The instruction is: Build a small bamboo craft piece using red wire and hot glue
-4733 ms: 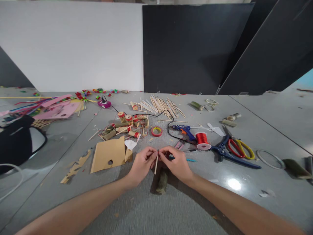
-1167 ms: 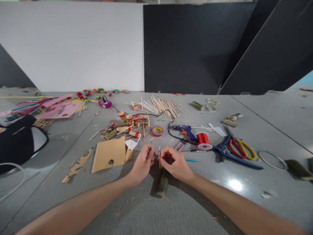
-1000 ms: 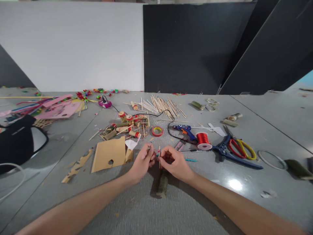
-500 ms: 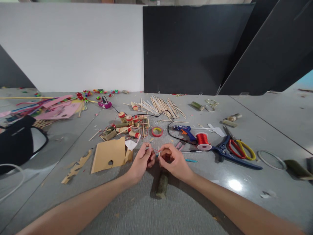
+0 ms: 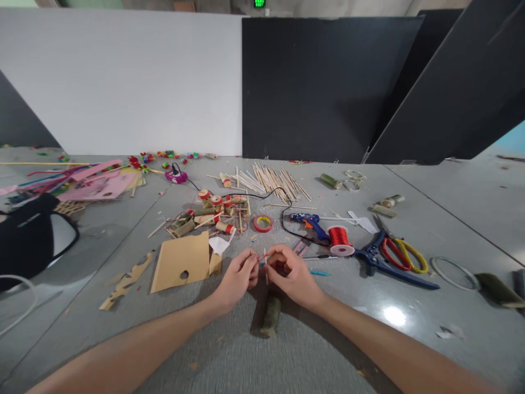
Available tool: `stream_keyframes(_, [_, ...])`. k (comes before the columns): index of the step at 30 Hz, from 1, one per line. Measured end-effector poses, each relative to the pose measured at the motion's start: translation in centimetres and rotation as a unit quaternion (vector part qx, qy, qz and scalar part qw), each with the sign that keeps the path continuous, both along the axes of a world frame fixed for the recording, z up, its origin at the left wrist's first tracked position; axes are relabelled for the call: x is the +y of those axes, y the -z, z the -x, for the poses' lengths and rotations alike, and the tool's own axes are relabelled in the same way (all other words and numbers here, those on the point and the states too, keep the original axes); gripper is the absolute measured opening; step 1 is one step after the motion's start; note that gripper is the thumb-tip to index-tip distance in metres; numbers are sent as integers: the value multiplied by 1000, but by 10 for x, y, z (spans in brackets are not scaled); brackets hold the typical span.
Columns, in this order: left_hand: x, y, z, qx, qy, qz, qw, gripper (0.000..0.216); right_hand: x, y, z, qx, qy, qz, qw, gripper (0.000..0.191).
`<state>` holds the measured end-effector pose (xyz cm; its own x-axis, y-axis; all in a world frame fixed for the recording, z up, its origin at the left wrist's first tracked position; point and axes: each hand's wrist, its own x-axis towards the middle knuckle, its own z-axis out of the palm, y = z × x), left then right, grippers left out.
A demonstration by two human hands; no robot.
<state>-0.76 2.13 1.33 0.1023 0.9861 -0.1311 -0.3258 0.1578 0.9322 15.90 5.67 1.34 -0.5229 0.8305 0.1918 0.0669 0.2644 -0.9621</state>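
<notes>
Both hands meet over the grey floor near the middle of the view. My right hand (image 5: 292, 276) pinches a thin wooden stick (image 5: 265, 268) that stands nearly upright, with red thread wound near its top. My left hand (image 5: 238, 275) is closed in a pinch on the red thread (image 5: 261, 255), which runs from its fingertips to the stick. A short greenish bamboo piece (image 5: 270, 316) lies on the floor just below the hands. A spool of red thread (image 5: 339, 239) stands to the right of my right hand.
A cardboard sheet (image 5: 180, 261) lies left of the hands. Behind are bamboo spools with red wrapping (image 5: 213, 210), a tape roll (image 5: 263, 222), a blue glue gun (image 5: 309, 221), a stick pile (image 5: 270, 178), and scissors (image 5: 394, 257) at right. Pink paper (image 5: 98, 183) lies far left.
The stick was longer below the hands 4.7 s ago and now shows red thread wound near its top. My left hand has drawn slightly left, with thread stretched to the stick. The view tilted slightly.
</notes>
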Motion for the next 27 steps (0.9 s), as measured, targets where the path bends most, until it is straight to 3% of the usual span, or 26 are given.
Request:
stream_keyframes(6, [0,-4,1,-16,-16,4,1000,41,0,1,0,-12,-24,-2,1000,33])
stream_keyframes(17, [2,-3,0,-44,-48,25,998,46,-2,-2,0,-22,-33,-36,999,23])
stream_keyframes(27, [2,2,1,-8,-14,22,1000,41,-3,-7,-3,-14,-77,-53,996,29])
